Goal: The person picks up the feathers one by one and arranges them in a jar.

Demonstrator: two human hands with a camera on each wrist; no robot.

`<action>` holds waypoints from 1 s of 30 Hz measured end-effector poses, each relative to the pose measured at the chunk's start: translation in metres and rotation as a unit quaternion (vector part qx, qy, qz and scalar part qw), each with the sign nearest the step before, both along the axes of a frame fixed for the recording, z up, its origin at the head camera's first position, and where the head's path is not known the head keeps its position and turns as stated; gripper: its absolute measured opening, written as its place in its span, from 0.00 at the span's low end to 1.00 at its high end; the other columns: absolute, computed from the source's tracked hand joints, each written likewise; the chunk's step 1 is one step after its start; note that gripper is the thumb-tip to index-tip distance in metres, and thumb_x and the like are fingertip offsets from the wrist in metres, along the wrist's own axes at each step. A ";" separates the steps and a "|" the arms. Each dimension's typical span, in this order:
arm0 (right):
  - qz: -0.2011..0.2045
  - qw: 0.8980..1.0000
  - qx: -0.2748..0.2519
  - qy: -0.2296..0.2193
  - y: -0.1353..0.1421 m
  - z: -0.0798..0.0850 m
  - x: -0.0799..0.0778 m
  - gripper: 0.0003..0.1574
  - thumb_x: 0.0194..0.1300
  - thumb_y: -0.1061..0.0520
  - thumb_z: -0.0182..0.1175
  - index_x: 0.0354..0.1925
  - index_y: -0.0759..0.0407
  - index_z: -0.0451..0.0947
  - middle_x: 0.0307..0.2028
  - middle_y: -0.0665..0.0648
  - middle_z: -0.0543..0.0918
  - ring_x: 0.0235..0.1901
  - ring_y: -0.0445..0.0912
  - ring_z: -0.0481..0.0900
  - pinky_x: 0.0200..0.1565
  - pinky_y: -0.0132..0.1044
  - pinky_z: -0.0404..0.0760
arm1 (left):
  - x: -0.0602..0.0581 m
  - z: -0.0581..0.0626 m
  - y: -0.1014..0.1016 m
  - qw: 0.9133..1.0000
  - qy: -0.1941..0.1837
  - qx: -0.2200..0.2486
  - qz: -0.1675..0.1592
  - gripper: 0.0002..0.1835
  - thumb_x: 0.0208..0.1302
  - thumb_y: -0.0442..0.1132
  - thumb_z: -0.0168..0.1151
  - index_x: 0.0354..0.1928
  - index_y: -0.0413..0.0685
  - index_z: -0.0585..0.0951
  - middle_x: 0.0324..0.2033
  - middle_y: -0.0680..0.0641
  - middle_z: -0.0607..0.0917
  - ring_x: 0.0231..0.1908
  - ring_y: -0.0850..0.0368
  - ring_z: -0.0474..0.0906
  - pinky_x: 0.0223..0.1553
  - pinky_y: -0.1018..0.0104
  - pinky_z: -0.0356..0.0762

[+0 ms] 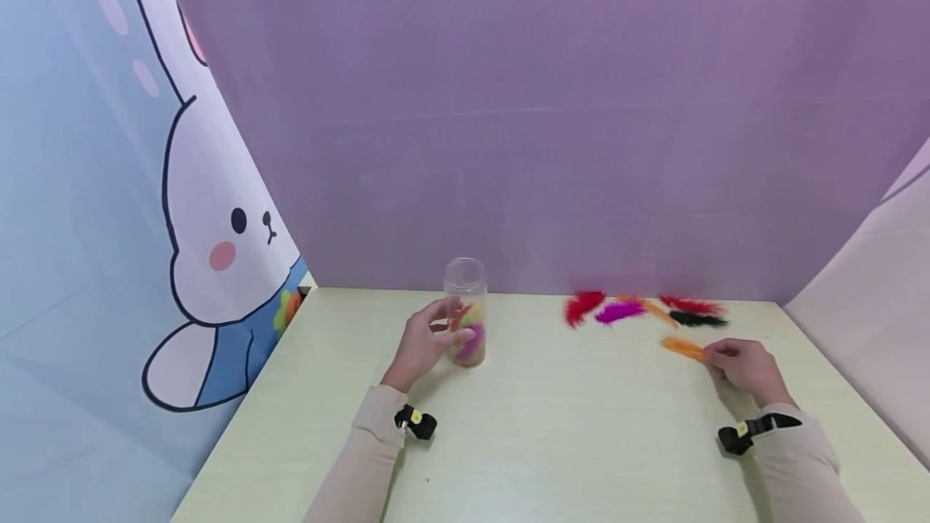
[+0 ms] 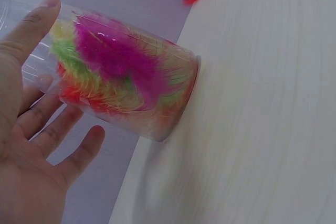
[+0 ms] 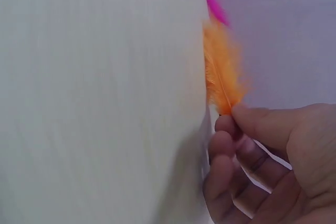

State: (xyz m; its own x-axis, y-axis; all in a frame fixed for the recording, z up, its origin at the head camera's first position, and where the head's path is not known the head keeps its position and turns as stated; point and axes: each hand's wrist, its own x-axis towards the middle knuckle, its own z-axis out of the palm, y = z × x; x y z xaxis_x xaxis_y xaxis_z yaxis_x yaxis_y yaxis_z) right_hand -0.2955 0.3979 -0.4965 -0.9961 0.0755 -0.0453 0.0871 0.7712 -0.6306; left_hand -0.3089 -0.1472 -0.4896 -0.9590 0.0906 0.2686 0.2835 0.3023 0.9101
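A clear plastic jar (image 1: pixel 466 289) stands upright on the table, with magenta, green, yellow and red feathers (image 2: pixel 123 64) inside its lower part. My left hand (image 1: pixel 429 343) holds the jar from the left side, thumb in front and fingers reaching behind. The jar's top shows no lid. Over to the right, my right hand (image 1: pixel 748 366) pinches an orange feather (image 1: pixel 683 348) by its quill end between thumb and index finger. Its soft end points left, close over the tabletop. In the right wrist view the same orange feather (image 3: pixel 221 66) spreads out from the fingertips.
Behind the right hand, several loose feathers lie near the table's back edge: a red one (image 1: pixel 583 307), a magenta one (image 1: pixel 620 311), another orange one (image 1: pixel 659 312), another red one (image 1: pixel 690 305) and a black one (image 1: pixel 697 320). A purple cloth (image 1: pixel 552 119) rises behind the table (image 1: pixel 552 434).
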 end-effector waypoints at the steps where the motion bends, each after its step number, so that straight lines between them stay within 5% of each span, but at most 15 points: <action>1: -0.001 1.000 -0.008 -0.001 -0.001 0.000 0.000 0.19 0.74 0.57 0.57 0.49 0.73 0.81 0.29 0.51 0.85 0.30 0.43 0.76 0.32 0.33 0.75 | 0.000 0.000 0.000 1.000 0.000 0.001 0.000 0.33 0.52 0.49 0.81 0.61 0.54 0.82 0.54 0.51 0.87 0.59 0.50 0.80 0.61 0.49 0.82; 6: 0.000 1.000 -0.015 0.014 -0.006 0.003 0.004 0.18 0.73 0.59 0.59 0.50 0.74 0.81 0.31 0.55 0.88 0.28 0.40 0.78 0.29 0.31 0.79 | 0.000 0.000 0.001 1.000 0.006 0.000 -0.002 0.33 0.52 0.49 0.81 0.61 0.54 0.82 0.54 0.50 0.87 0.59 0.50 0.80 0.60 0.50 0.82; 14: 0.000 0.995 -0.007 0.096 -0.022 0.015 0.008 0.15 0.70 0.57 0.65 0.47 0.69 0.85 0.33 0.61 0.91 0.26 0.36 0.85 0.28 0.30 0.82 | 0.000 0.000 0.002 1.000 0.011 0.005 -0.002 0.33 0.52 0.47 0.81 0.61 0.51 0.81 0.54 0.48 0.87 0.59 0.49 0.81 0.60 0.50 0.83; 21: 0.009 0.988 0.002 0.152 -0.042 0.034 0.008 0.13 0.71 0.57 0.64 0.46 0.65 0.86 0.35 0.63 0.91 0.29 0.44 0.90 0.30 0.27 0.83 | -0.001 -0.001 0.002 1.000 0.010 -0.008 0.000 0.36 0.52 0.51 0.81 0.63 0.50 0.80 0.55 0.49 0.87 0.59 0.50 0.81 0.59 0.52 0.83; 25: 0.020 0.986 0.003 0.168 -0.053 0.043 0.009 0.12 0.71 0.59 0.64 0.46 0.66 0.86 0.35 0.64 0.90 0.29 0.46 0.89 0.29 0.28 0.83 | -0.001 -0.002 0.002 1.000 0.010 -0.008 -0.003 0.38 0.53 0.51 0.80 0.64 0.44 0.79 0.55 0.48 0.87 0.59 0.48 0.81 0.60 0.49 0.82; 30: 0.025 0.983 0.012 0.180 -0.064 0.052 0.009 0.12 0.72 0.59 0.62 0.48 0.64 0.86 0.38 0.65 0.90 0.28 0.37 0.84 0.28 0.29 0.81 | -0.002 -0.002 0.002 1.000 0.011 -0.004 -0.004 0.38 0.53 0.51 0.80 0.64 0.43 0.79 0.55 0.47 0.87 0.59 0.48 0.81 0.60 0.47 0.82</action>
